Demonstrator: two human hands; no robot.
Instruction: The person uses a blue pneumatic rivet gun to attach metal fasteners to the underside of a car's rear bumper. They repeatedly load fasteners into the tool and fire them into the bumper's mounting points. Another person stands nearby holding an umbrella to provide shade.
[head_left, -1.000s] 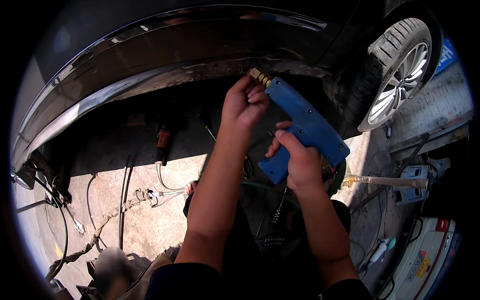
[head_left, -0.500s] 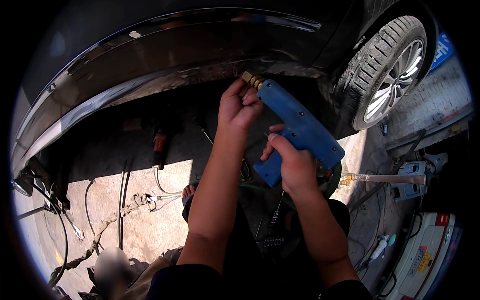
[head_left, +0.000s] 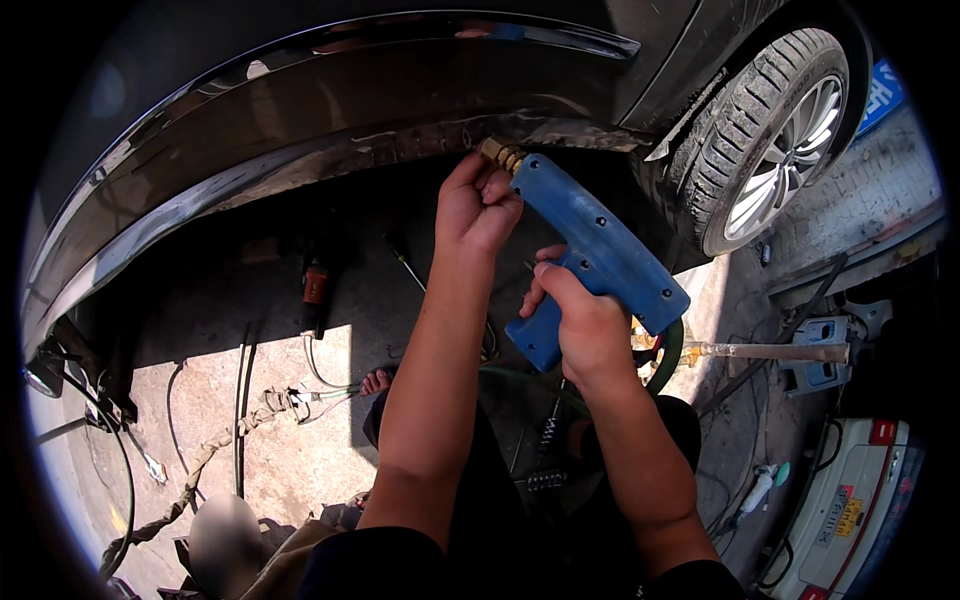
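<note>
A blue pistol-grip gun, which looks like a dent-pulling welding gun, slants across the middle of the view. My right hand wraps its handle, with the thumb near the trigger area. At its upper left end is a stepped brass nozzle. The curled fingers of my left hand close around that nozzle's near side; whether they pinch a small part there is hidden. Just beyond the nozzle runs the scraped lower sill of a dark car, bearing a row of small marks.
A car wheel stands at the right. On the floor lie a red-and-black power tool, a screwdriver and a cloth-wrapped cable. A brass-ended rod extends rightward behind the gun. A pale car's rear is at lower right.
The gun and both hands have shifted very slightly up and left in view, with the grips unchanged. The car's side looks brighter, and the sill shows more clearly.
</note>
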